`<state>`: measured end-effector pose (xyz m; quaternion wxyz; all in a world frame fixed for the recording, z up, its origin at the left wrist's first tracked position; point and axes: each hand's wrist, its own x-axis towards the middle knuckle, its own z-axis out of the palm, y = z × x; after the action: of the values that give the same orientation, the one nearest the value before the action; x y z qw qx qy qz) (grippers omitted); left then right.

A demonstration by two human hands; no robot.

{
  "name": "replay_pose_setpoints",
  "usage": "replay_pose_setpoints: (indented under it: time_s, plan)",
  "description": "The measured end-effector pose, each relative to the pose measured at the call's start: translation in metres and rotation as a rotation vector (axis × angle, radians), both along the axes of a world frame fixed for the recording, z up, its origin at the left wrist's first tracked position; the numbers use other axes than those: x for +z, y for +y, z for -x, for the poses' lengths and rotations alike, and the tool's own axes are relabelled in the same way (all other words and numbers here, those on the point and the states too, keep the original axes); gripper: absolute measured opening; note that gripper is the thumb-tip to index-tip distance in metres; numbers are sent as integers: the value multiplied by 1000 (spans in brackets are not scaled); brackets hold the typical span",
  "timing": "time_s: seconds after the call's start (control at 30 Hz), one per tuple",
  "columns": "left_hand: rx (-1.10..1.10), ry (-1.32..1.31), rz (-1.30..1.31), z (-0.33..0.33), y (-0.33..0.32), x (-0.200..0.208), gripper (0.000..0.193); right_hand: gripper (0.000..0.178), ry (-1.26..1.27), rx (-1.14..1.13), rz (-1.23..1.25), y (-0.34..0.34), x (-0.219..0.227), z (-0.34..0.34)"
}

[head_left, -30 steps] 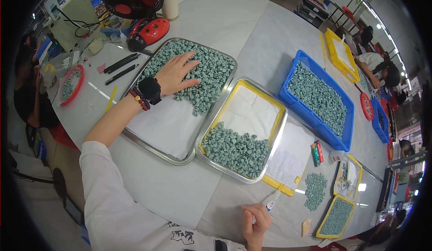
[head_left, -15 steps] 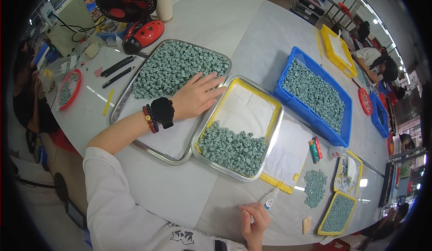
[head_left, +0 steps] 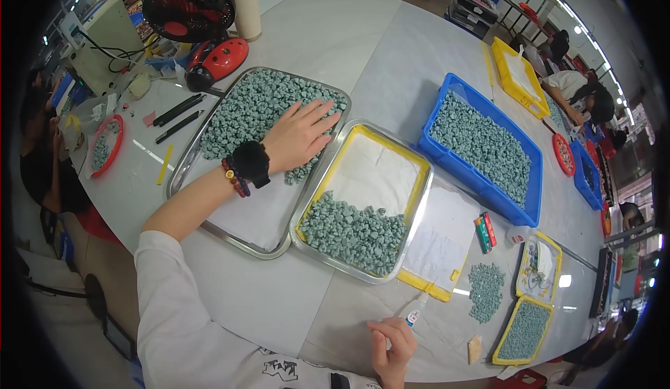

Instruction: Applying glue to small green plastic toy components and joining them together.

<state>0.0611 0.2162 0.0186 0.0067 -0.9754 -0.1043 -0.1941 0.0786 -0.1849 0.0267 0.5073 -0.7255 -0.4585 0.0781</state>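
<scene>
White table [head_left: 391, 47], left hand [head_left: 296, 136] splayed on green pieces [head_left: 255, 106]

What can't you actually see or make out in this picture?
- Head view: the pieces under the left hand in the left tray are covered by the palm.
- The right hand hides most of the small white bottle; only its tip shows.
- The single green pieces in the blue bin are too small to tell their shape.
- The person at the far right is small and bent by the lens rim.

Bright even overhead light, soft shadows, sharp centre, heavy fisheye bending, black corners
</scene>
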Motion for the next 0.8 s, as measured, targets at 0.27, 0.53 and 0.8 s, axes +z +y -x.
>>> replay_pose_setpoints:
  time_s: [0.27, 0.53, 0.8]
  plan:
    - [172, 161, 20, -58, 34, -12, 53, 7, 29, -77, 4, 5, 5, 10]
    - [179, 203, 118, -50, 36, -12, 57, 7, 35, -96, 3, 2, 7, 4]
    - [418, 302, 187, -1, 93, -6, 58, 7, 41, -56, -1, 2, 7, 4]
